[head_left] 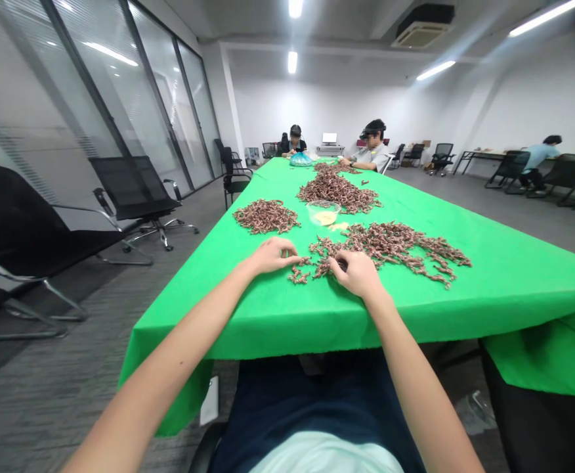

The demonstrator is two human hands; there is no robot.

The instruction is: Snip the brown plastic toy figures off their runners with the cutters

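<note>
Where the right hand touches, brown pieces cluster — knobbly, twisted.

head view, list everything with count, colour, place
cloth: one, green, centre
small pieces: uncountable, reddish brown, piled on cloth
bowl: one, clear, among piles
bits: uncountable, yellowish, in and beside bowl
bundle: one, blue, far on cloth
people: three, dark, grey, blue clothes, background
chairs: several, black, left and right
monitor: one, white, background
glass partition: one, grey, left
lights: four, white, overhead
ceiling unit: one, black and beige, overhead
floor: one, grey, below
arms: two, bare, foreground
left hand: one, bare, at loose pieces
right hand: one, bare, at nearest pile
</note>
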